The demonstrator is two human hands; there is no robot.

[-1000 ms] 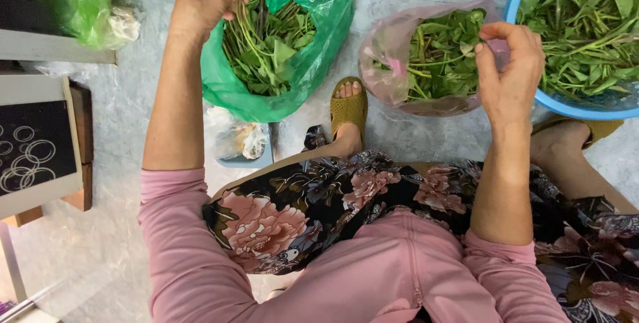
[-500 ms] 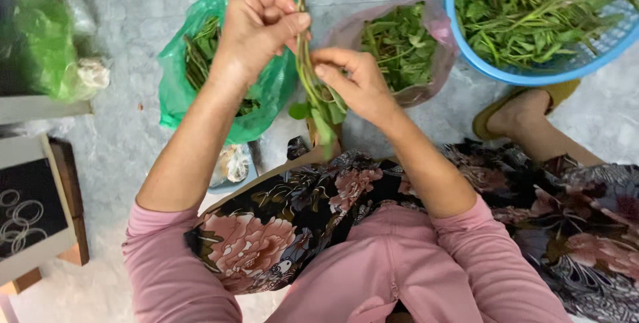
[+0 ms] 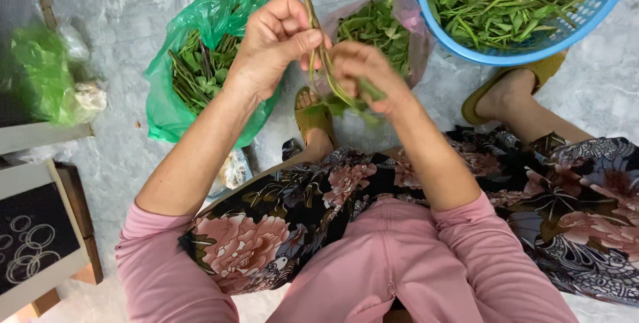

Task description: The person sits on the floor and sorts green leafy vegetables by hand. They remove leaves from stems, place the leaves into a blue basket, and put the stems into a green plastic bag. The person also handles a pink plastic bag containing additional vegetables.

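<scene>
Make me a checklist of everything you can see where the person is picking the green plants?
Surface: grey stone floor, mottled.
Job's things: green stalk held upright between both hands; blue basket full of greens; green bag of stems; pink bag of leaves.
Clutter: second green bag and a white wad at left; small bag by the knee.
Hands: left hand and right hand both pinch the stalk.
Cables: nothing seen.
Surroundings: wooden frame at left; yellow sandals on the feet.
</scene>
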